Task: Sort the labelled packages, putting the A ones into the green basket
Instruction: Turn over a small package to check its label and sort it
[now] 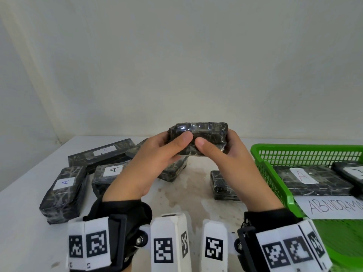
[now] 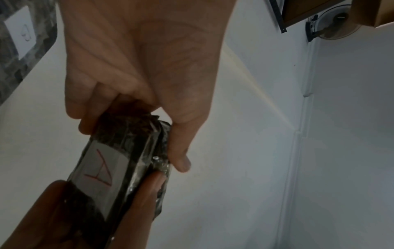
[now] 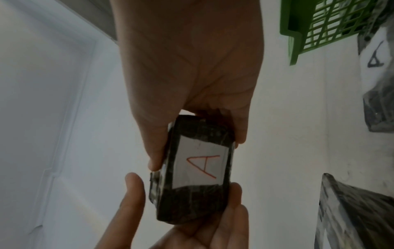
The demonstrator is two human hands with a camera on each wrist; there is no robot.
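Note:
Both hands hold one black plastic-wrapped package (image 1: 204,128) up above the middle of the table. My left hand (image 1: 172,140) grips its left end and my right hand (image 1: 220,146) its right end, thumbs on the near side. Its white label with a red A (image 3: 202,166) faces away from my head and shows in both wrist views (image 2: 100,170). The green basket (image 1: 306,147) stands at the right, and a package with a red A label (image 1: 310,179) lies in it beside a second labelled package (image 1: 349,171).
Several black packages lie on the white table at the left: two labelled A (image 1: 64,190) (image 1: 112,173) and a long one (image 1: 102,154). One with no visible label (image 1: 222,185) lies beside the basket. A paper sign (image 1: 332,207) lies in the basket's front. A wall stands behind.

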